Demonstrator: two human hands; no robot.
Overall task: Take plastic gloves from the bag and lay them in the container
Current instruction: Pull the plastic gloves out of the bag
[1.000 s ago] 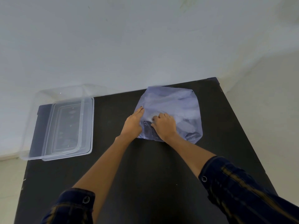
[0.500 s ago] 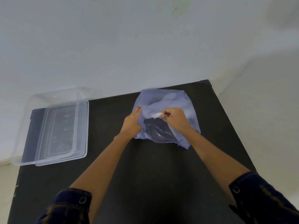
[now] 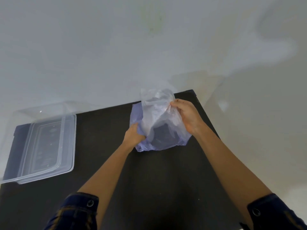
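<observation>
the right hand (image 3: pixel 187 116) pinches a clear glove (image 3: pixel 157 110) above the bag (image 3: pixel 159 143), which the left hand (image 3: pixel 133 136) grips. bare black table (image 3: pixel 149 180) lies between them and the container (image 3: pixel 44 148) at the left edge of the frame.

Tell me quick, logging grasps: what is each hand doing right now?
Left hand: closed on the bluish plastic bag, pinning its left edge.
Right hand: closed on a clear plastic glove, pulled partly out.
</observation>
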